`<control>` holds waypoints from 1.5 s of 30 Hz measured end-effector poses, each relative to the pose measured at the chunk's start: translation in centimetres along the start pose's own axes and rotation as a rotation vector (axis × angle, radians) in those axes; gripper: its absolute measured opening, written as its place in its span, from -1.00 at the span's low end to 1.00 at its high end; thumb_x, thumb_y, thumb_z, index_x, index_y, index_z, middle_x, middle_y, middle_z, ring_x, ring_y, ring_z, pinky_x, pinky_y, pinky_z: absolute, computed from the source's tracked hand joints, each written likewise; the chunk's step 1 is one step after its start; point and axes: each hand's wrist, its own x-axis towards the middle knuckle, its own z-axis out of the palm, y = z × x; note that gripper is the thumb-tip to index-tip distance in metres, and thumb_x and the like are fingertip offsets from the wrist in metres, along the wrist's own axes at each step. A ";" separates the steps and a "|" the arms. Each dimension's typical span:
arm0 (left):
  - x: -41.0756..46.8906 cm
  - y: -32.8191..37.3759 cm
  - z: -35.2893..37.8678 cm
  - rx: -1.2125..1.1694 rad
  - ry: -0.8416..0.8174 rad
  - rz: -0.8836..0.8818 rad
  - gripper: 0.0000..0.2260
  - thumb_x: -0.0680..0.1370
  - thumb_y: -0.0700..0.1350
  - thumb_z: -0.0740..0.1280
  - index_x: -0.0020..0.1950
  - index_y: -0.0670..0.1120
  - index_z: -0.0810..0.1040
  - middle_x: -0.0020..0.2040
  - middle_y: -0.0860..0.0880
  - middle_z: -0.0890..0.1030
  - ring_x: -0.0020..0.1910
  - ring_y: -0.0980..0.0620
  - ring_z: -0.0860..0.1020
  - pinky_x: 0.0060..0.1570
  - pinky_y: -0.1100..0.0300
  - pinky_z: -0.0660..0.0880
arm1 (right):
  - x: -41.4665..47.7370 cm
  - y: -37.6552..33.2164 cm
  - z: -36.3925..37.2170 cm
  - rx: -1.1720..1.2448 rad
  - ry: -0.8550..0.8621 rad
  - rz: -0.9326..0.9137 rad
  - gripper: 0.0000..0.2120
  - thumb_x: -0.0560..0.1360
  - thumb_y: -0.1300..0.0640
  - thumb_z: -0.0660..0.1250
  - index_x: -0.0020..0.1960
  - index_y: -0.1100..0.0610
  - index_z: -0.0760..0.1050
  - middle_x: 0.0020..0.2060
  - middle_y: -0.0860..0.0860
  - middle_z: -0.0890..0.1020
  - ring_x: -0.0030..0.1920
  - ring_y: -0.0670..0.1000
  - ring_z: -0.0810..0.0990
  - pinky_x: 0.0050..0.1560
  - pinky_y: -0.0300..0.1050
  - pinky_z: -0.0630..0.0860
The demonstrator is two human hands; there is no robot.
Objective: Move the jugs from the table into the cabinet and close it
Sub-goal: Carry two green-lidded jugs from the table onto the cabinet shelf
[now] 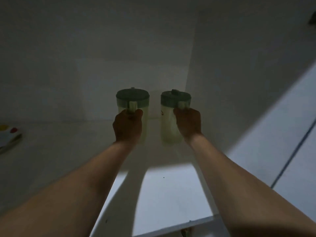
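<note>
- Smooth white cabinet shelf (171, 194), dim inside.
- Left hand (127, 127) clenched around left jug (132, 103) handle; translucent pale cylinder, green lid.
- Right hand (188, 122) likewise clenched on right jug (171, 124).

White cabinet shelf (171, 194): two jugs (132, 106) (171, 117) upright, side by side.

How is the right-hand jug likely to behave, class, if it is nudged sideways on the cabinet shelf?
The right-hand jug looks tall and narrow, so a high push would probably tip it rather than slide it. Its pale, smooth wall suggests stiff, light plastic; whether it holds liquid cannot be told. The right hand grips its handle, which likely steadies it, and the neighbouring jug stands apart.
</note>
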 end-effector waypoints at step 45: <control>1.1 3.8 -1.7 0.682 -0.211 0.157 -0.33 0.49 0.11 0.41 0.47 -0.09 0.20 0.31 -0.21 0.43 0.29 -0.26 0.42 0.21 -0.14 0.46 | -2.5 -7.1 -3.9 -0.801 -0.029 -0.151 -0.31 0.53 -0.05 0.36 0.52 0.10 0.10 0.37 0.19 0.35 0.36 0.24 0.35 0.29 0.19 0.44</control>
